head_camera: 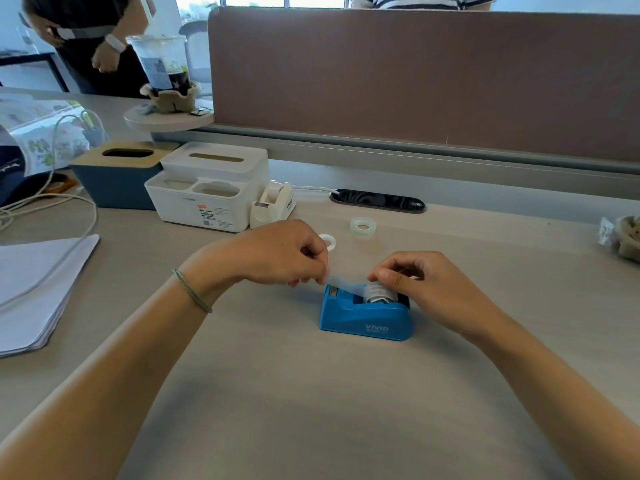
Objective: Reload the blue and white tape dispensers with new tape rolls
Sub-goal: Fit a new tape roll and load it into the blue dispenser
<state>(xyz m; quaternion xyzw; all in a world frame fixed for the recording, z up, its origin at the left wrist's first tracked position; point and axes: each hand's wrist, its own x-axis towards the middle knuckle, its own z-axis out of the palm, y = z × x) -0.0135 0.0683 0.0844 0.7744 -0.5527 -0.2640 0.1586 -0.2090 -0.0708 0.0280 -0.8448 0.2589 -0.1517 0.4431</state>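
Observation:
A blue tape dispenser (367, 317) stands in the middle of the desk with a clear tape roll (378, 293) seated in it. My left hand (277, 252) pinches the loose tape end (341, 282), stretched from the roll over the cutter. My right hand (433, 285) rests its fingers on the roll from the right. Further back, a white tape dispenser (273, 204) stands beside a white organiser. Between them lie a full clear roll (363, 229) and a smaller white ring (329, 241), partly hidden by my left hand.
A white organiser box (211, 188) and a blue tissue box (114, 174) stand at the back left. A paper stack (38, 289) and cables lie at the left. A brown partition (415, 74) closes the back, with a cable slot (377, 201) below. People stand behind.

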